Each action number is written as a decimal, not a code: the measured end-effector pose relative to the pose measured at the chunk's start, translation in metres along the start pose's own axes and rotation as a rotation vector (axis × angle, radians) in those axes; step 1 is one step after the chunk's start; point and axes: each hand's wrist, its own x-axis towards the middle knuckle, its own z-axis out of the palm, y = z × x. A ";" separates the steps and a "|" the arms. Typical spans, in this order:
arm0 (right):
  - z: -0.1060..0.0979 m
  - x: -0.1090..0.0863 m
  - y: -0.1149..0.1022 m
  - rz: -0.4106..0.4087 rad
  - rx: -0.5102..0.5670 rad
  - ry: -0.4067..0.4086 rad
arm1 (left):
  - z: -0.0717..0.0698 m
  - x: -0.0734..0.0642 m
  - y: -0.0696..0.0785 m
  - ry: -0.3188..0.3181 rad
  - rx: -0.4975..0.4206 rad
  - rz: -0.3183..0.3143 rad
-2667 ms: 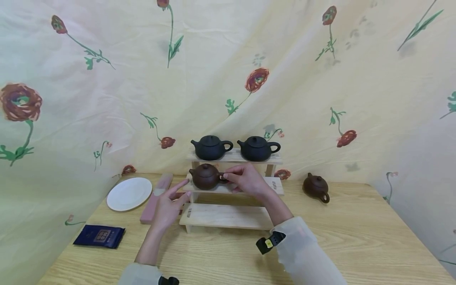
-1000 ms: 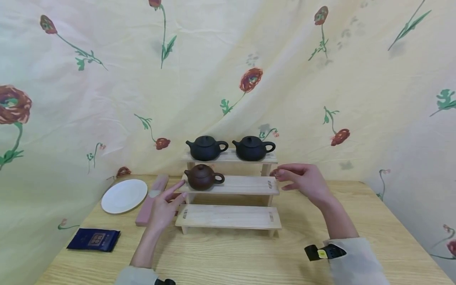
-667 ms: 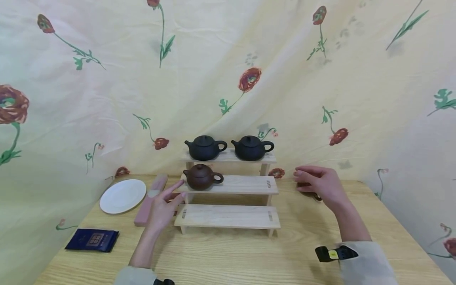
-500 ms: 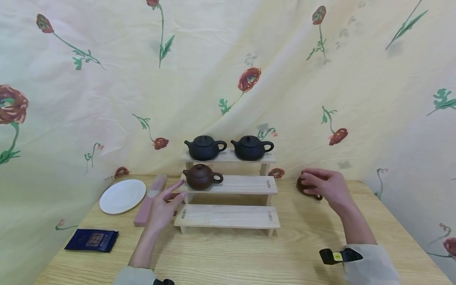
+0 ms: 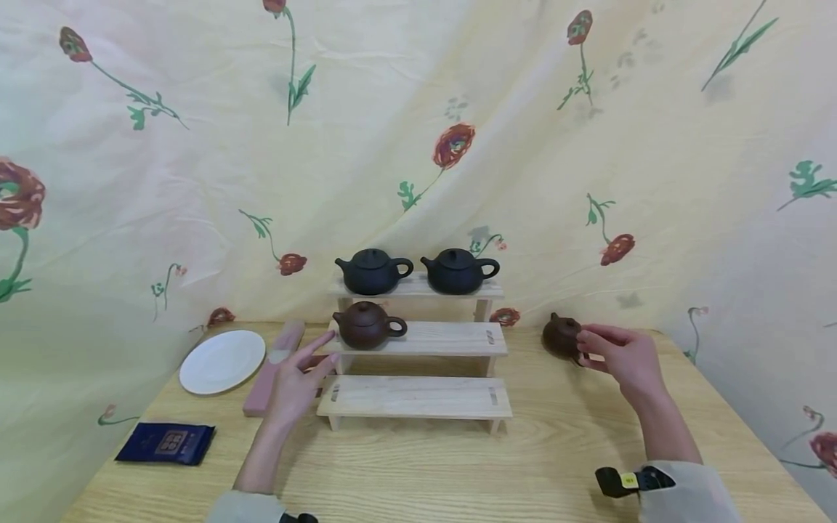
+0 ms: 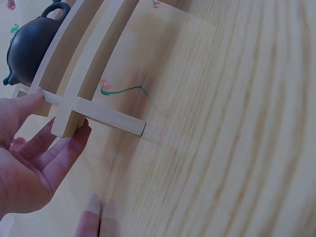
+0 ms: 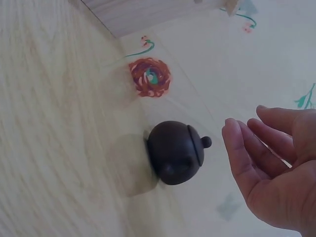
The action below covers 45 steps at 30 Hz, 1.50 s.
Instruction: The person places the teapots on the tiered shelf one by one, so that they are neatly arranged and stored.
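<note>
With thumb and fingers, my left hand point(image 5: 292, 386) pinches the left end of the three-tier wooden stand point(image 5: 451, 338), at its middle shelf. A dark brown teapot point(image 5: 363, 327) sits on that shelf, spout toward the left. Two black teapots, a left one point(image 5: 370, 273) and a right one point(image 5: 455, 273), stand on the top shelf. At the back right of the table is another brown teapot point(image 5: 559, 338). My right hand point(image 5: 624, 359) is beside its handle side, fingers loosely bent; in the right wrist view a gap shows between the fingertips and this teapot point(image 7: 174, 153).
A white plate point(image 5: 222, 362) and a long pink box point(image 5: 264, 383) lie left of the stand. Nearer the front left edge of the table point(image 5: 418, 472) is a dark blue packet point(image 5: 166, 443). A floral cloth point(image 5: 366, 145) hangs right behind everything.
My right hand has let go of the handle of the brown teapot on the middle shelf and moved right, to the brown teapot on the table. My left hand stays at the stand.
</note>
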 end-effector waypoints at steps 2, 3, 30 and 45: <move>-0.001 0.000 0.005 0.018 0.028 0.013 | 0.000 0.000 0.000 -0.001 0.002 -0.004; -0.002 0.001 0.007 0.026 0.047 0.022 | 0.000 0.000 0.000 -0.002 0.003 -0.006; 0.001 0.012 0.043 0.172 -0.289 0.221 | 0.000 0.002 0.001 -0.004 0.011 -0.024; 0.004 0.020 0.052 0.207 -0.241 0.182 | -0.001 0.003 -0.001 -0.002 0.013 -0.029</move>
